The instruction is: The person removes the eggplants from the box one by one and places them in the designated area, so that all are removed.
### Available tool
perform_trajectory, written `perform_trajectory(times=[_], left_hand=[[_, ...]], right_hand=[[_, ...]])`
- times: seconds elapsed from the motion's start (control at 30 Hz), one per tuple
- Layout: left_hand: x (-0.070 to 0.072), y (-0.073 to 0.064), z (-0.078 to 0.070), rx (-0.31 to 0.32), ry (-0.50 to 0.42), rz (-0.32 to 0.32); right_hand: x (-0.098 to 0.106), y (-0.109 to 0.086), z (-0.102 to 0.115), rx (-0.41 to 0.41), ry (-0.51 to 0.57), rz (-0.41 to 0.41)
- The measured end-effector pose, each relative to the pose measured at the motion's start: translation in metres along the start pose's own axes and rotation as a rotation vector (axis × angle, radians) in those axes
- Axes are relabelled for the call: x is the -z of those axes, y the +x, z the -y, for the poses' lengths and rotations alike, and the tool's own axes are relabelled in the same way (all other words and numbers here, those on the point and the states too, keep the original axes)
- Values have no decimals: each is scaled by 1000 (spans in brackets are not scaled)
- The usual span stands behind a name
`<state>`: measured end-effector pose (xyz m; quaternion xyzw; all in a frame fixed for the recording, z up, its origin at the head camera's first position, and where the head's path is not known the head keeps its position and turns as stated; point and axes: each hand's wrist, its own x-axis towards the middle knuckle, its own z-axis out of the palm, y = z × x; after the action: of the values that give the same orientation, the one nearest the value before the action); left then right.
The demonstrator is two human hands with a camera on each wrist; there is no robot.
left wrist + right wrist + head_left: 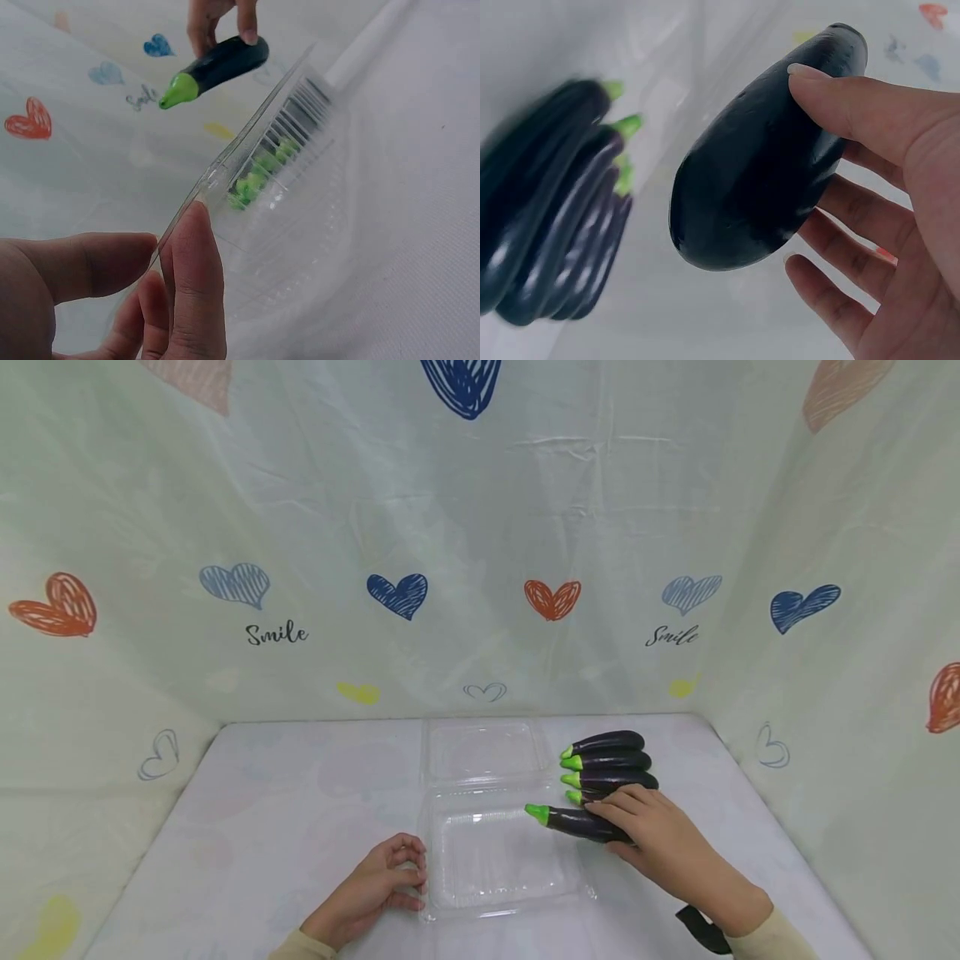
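My right hand (671,847) grips a dark purple eggplant (577,824) with a green stem end. In the head view it overlaps the right side of a clear plastic clamshell box (498,885), stem pointing left. The right wrist view shows the thumb on one side of this eggplant (757,165) and fingers on the other. My left hand (375,889) is at the box's left edge, and in the left wrist view its thumb and fingers (196,277) pinch the thin rim. Several more eggplants (607,760) lie in a row beyond the right hand.
The box's lid (486,752) lies folded back on the far side, beside the row of eggplants. A white table (300,802) carries everything, with a heart-printed curtain (480,527) around its back and sides. A black strap (703,931) shows by the right wrist.
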<state>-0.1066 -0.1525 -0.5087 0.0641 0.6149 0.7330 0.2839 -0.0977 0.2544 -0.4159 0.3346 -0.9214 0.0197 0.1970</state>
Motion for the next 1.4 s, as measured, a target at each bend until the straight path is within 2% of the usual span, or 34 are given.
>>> perform_trajectory(times=[0.17,0.4,0.73,0.93,1.4], left_hand=[[-1,0,-1,8,5,-15],[-1,0,-2,12,3,-15],[0,1,1,1,-1,-2],[0,1,0,-7,8,-1],[-1,1,-1,-10,7,7]], right_hand=[[-1,-16,-11,-77,-19,22],[-5,-31,-22,-196,-30,115],[-18,-47,-30,-237,-1,168],[-23,-51,-30,-283,15,222],[-30,-61,-34,-350,31,281]])
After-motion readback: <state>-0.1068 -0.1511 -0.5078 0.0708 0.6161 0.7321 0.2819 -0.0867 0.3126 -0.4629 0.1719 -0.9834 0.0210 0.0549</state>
